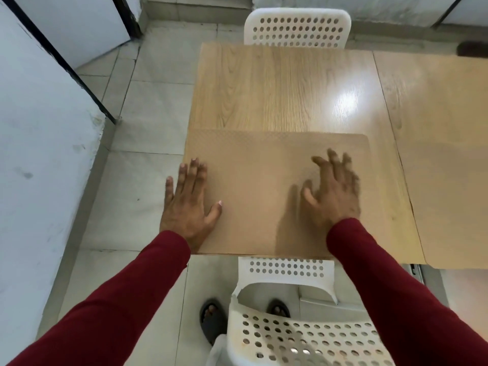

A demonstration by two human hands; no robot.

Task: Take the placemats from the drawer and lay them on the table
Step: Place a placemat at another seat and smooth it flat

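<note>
**Placemat lying flat at the near edge of the table, both hands on it**

We are looking down at a tan woven placemat (264, 186) that is lying flat on the wooden table (277, 88), its near edge sitting along the table's near edge and its left edge reaching the table's left side. We are noting the left hand (188, 204) resting palm-down on the mat's left margin, its fingers (191, 173) extended, close together and flat, the thumb angled out to the right; the little finger is overhanging the table's side. The right hand (334, 188) is sitting over the mat's right half, fingers spread and slightly curled. It is blurred, so we cannot tell whether the fingertips are pressing the mat. Neither hand is gripping anything. Both arms are wearing dark red sleeves (396, 286). One white perforated chair (290, 331) is standing at the near side, and another (297, 27) at the far side. A second tabletop (443, 154) is adjoining on the right.
</note>
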